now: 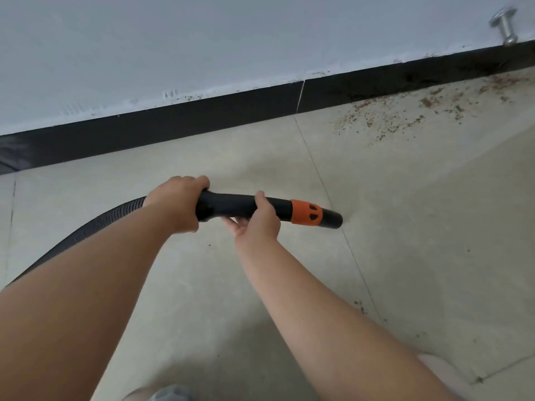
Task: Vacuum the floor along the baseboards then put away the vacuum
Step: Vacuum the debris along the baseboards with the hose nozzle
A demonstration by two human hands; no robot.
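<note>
Pale tiled floor point(405, 227) runs to black baseboard point(202, 111) under white wall point(173, 39). Ribbed black vacuum hose point(86, 230) trails off left. Left hand point(176, 204) wraps hose handle point(228, 205), fingers curled fully round. Right hand point(257, 219) grips same handle just ahead. Orange collar point(307, 212), open nozzle end point(333, 219) just above floor, well short of baseboard. Brown debris point(405, 111) scattered far right by baseboard; metal doorstop point(505, 26) above.

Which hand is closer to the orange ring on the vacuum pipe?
The right hand. It grips the pipe just behind the orange ring, while the left hand holds the bend farther back, by the hose.
</note>
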